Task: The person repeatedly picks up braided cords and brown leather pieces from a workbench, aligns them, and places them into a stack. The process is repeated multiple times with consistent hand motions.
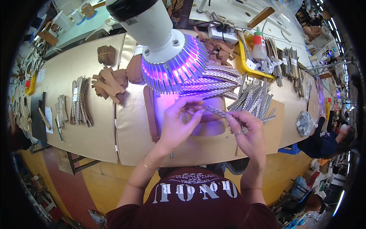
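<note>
Over the near edge of the table, my right hand (248,133) pinches a grey braided strap (215,111) between thumb and fingers; a ring is on one finger. The strap's free end points left toward my left hand (178,124). That hand is curved, with its thumb and fingertips apart around a gap close to the strap's end, and nothing shows between them. Just beyond both hands, a lamp (173,57) with a finned head casts purple light over a pile of braided straps (213,83). More grey braided straps (253,99) lie fanned out to the right.
Brown strips (108,84) lie in a heap at left, beside a bundle of braided straps (80,101). Long brown strips (151,114) lie left of my hands. A yellow tray (244,57) with a red-and-clear bottle (259,47) stands far right. Another person (324,133) sits at right.
</note>
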A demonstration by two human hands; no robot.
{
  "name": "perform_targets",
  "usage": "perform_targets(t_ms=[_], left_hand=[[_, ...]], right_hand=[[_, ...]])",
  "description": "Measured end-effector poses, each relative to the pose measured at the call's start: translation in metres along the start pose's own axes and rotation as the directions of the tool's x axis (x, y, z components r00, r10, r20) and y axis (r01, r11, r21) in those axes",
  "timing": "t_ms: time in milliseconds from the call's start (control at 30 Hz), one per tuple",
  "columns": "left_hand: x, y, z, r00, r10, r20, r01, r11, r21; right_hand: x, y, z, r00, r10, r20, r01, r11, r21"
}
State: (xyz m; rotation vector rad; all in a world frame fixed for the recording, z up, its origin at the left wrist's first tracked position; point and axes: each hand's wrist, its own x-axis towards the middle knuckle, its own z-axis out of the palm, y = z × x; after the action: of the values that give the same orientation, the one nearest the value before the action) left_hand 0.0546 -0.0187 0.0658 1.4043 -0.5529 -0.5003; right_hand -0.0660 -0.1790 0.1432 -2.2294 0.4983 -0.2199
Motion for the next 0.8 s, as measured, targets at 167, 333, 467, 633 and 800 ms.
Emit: perform_targets(t_ms=[167,333,467,633,800], left_hand=[[-0.039,-0.010,0.000,0.945,0.326,0.003,-0.284,0.818,0.501],[-0.066,-0.024,0.016,0.924,0.352,0.149,-0.363,0.687,0.630],[-0.078,-0.033,0.027,0.926,0.325,0.190,-0.367,0.670,0.645],[-0.084,-0.050,0.032,0.912,0.371,0.176,-0.397,0.684,0.612],[-0.090,-0.061,0.040,0.903,0.400,0.156,-0.407,0.679,0.611]], right_hand=[[0.014,-0.003,0.009,0.995,0.093,0.035,-0.094,0.995,0.038],[0.022,-0.005,0.011,0.976,0.185,0.116,-0.190,0.981,0.033],[0.027,-0.010,0.016,0.980,0.186,0.072,-0.176,0.976,-0.130],[0.029,-0.024,0.018,0.969,0.161,0.188,-0.102,0.952,-0.290],[0.036,-0.031,0.029,0.944,0.146,0.295,-0.016,0.915,-0.404]])
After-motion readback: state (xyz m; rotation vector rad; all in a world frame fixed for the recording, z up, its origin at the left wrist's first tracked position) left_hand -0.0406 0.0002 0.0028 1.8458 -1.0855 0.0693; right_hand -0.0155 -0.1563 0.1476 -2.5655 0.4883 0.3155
